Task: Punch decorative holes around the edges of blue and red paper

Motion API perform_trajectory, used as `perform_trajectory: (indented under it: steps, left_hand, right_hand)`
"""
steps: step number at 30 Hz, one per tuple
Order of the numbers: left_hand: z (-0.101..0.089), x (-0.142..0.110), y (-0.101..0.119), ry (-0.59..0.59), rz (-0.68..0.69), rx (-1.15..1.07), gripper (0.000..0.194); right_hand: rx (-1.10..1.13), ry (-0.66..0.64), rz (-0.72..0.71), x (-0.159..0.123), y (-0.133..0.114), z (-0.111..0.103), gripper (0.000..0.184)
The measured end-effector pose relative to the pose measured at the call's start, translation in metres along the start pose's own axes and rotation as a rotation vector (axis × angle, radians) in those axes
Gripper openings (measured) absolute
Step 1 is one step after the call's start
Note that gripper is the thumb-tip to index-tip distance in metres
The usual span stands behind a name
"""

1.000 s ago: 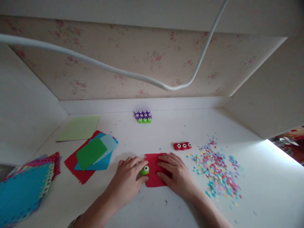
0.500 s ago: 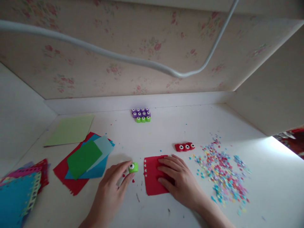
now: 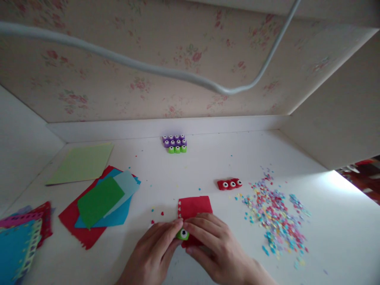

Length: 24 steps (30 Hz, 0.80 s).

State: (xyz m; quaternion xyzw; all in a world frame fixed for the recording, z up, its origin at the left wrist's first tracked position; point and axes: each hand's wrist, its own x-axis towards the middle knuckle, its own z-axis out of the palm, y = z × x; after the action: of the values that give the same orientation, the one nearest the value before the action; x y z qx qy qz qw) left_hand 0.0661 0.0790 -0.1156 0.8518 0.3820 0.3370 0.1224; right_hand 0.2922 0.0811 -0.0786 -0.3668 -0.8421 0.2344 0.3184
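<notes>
A small green paper punch (image 3: pixel 183 234) sits on the near left edge of a red paper square (image 3: pixel 195 207) that has a row of small holes down its left side. My left hand (image 3: pixel 154 253) pinches the punch from the left with thumb and fingers. My right hand (image 3: pixel 216 249) lies over the near part of the red paper, its fingers curled against the punch from the right. A few red punched bits (image 3: pixel 162 213) lie on the white desk (image 3: pixel 190 170) just left of the paper.
Three red punches (image 3: pixel 229 184) stand in a row behind the paper. A block of purple and green punches (image 3: pixel 175 143) sits at the back. A confetti pile (image 3: pixel 274 217) spreads at right. Coloured paper sheets (image 3: pixel 101 200) and punched sheets (image 3: pixel 20 237) lie left. A white cable (image 3: pixel 166 71) hangs overhead.
My left hand carried the green punch off the paper's left edge, then back onto its near left edge. My right hand slid toward me and closed in on the punch.
</notes>
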Motion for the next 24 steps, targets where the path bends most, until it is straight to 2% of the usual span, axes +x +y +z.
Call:
perform_trajectory:
  steps: [7,10,13,16,20,24]
  left_hand:
    - [0.003,0.003,0.005,-0.024,0.025,-0.038,0.035]
    - [0.002,0.003,0.005,-0.006,-0.006,-0.001,0.034]
    - [0.0,0.003,0.004,-0.007,-0.051,0.038,0.03]
    - [-0.002,0.008,0.007,-0.075,-0.028,0.059,0.027]
    - [-0.004,0.016,0.014,-0.141,0.021,0.095,0.024]
    - [-0.003,0.02,0.017,-0.146,0.019,0.097,0.022]
  right_hand:
    - [0.085,0.012,0.062,-0.001,0.0,0.002,0.035]
    - [0.123,0.084,0.084,-0.004,0.003,-0.001,0.031]
    - [0.099,0.257,0.184,-0.01,0.014,-0.007,0.024]
    - [0.018,0.51,0.355,-0.017,0.033,-0.019,0.022]
    - [-0.03,0.853,0.591,-0.027,0.063,-0.039,0.033]
    - [-0.012,0.97,0.78,-0.031,0.084,-0.057,0.045]
